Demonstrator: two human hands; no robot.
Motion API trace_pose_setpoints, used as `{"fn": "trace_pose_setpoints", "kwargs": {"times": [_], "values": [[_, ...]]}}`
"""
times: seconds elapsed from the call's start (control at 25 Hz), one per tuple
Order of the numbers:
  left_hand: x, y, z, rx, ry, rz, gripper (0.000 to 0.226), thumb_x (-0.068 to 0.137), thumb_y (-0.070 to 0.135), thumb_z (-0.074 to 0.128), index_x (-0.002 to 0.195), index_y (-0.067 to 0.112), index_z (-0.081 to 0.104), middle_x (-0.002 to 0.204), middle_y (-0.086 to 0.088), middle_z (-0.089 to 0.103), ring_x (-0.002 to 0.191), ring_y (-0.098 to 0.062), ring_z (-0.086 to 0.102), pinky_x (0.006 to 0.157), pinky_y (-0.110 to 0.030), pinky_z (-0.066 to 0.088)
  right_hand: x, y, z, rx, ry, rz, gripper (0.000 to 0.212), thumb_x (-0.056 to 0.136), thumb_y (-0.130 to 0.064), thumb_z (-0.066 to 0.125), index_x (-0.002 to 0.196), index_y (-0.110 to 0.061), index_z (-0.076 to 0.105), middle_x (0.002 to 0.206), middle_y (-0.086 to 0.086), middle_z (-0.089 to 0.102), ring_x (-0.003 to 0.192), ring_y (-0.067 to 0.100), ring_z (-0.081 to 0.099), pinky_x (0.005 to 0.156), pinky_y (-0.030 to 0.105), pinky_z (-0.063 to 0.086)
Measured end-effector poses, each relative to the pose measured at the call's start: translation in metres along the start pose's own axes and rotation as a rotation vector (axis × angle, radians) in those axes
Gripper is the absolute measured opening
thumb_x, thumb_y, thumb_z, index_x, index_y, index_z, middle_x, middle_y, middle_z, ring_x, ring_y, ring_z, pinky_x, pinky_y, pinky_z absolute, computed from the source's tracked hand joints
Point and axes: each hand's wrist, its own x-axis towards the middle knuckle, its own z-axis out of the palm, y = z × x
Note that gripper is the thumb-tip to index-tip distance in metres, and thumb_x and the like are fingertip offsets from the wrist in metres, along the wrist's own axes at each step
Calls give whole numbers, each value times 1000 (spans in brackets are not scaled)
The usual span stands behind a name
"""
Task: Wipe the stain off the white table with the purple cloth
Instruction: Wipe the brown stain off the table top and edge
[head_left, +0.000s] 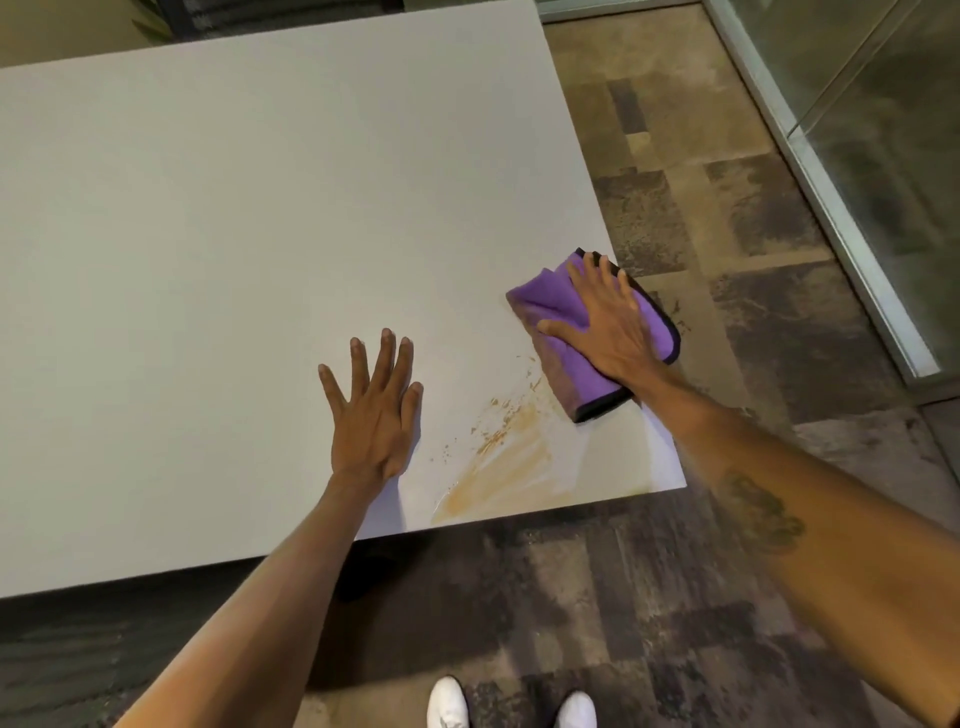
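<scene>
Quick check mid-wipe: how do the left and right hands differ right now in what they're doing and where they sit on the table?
The right hand presses flat on the purple cloth at the table's right edge; the left hand lies on bare white table, holding nothing. The right hand sits beyond the orange stain, the left hand beside it on the left. Both are palm down with fingers spread.

Left hand (375, 415) flat, fingers (385, 353) spread; right hand (608, 322) flat, seemingly pressing.
</scene>
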Motion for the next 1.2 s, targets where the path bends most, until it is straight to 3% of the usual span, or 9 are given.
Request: {"fn": "trace_pose_setpoints", "kwargs": {"times": [0.12, 0.24, 0.48, 0.64, 0.76, 0.84, 1.0, 1.2], "values": [[0, 0, 2, -15, 8, 4, 56, 108, 47, 10, 161, 31, -3, 169, 10, -9, 156, -25, -16, 120, -66, -8, 3, 0, 3, 22, 23, 50, 76, 97, -65, 31, 158, -23, 15, 166, 10, 9, 154, 26, 3, 123, 43, 4], [0, -2, 6, 1, 17, 12, 56, 108, 46, 8, 160, 30, -4, 169, 10, -9, 156, -26, -14, 120, -67, -7, -9, -12, 9, 156, -25, 130, 72, 99, -56, 40, 158, -27, 11, 166, 6, 7, 153, 27, 4, 121, 48, 13], [-1, -3, 8, 28, 56, -1, 55, 108, 44, 10, 161, 29, 5, 170, 6, -1, 157, -29, -8, 120, -67, -3, -76, -57, 22, 285, -155, -51, 66, 101, -52, 42, 157, -32, 17, 166, -1, 11, 153, 20, 6, 120, 42, 12], [-7, -6, 10, 1, 88, -234, 59, 106, 51, 13, 160, 28, 5, 170, 3, -4, 156, -35, -10, 118, -69, -4, -131, -46, 24, 295, -147, -197, 60, 102, -39, 49, 156, -27, 25, 163, -3, 20, 150, 12, 11, 120, 29, 9], [-15, -9, 8, 4, 68, -231, 58, 107, 48, 16, 160, 29, 5, 170, 3, -5, 155, -35, -13, 118, -71, -2, -154, -29, 18, 296, -79, -266, 59, 101, -27, 54, 153, -17, 29, 158, -5, 26, 150, 11, 16, 125, 35, 11], [-20, -7, 6, 11, 107, -197, 55, 108, 43, 18, 160, 32, 8, 170, 4, -2, 155, -37, -13, 116, -73, -5, -152, -22, 16, 274, -28, -234, 60, 101, -24, 55, 152, -17, 24, 161, 4, 25, 152, 20, 15, 125, 42, 13], [-22, -4, 9, 11, 190, -201, 52, 109, 40, 16, 160, 36, 6, 170, 7, -2, 154, -39, -12, 111, -74, -12, -110, -11, 9, 224, 33, -74, 57, 101, -29, 52, 152, -12, 32, 163, 15, 18, 152, 29, 12, 123, 48, 14], [-15, -9, 19, 8, 218, -233, 53, 109, 40, 14, 160, 34, 2, 170, 3, 1, 155, -39, -7, 112, -67, -18, -28, -25, 0, 293, -11, 40, 68, 102, -39, 47, 157, -13, 17, 165, 9, 17, 152, 28, 13, 119, 38, 11]]}}
